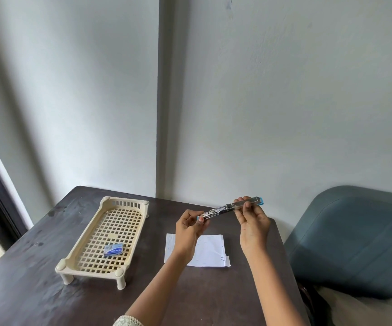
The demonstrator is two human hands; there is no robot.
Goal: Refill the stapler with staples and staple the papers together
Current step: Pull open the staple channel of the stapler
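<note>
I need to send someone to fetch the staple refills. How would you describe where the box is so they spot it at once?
On the dark table, left of the papers, stands a cream lattice tray on short legs. The staple box lies on the tray's grid, toward its near end. It is small, flat and blue, and the only thing in the tray.

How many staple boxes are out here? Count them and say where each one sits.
1. The single blue staple box lies inside the cream lattice tray, toward its near end, left of the papers. No other box shows, though the hands could hide a small one.
</note>
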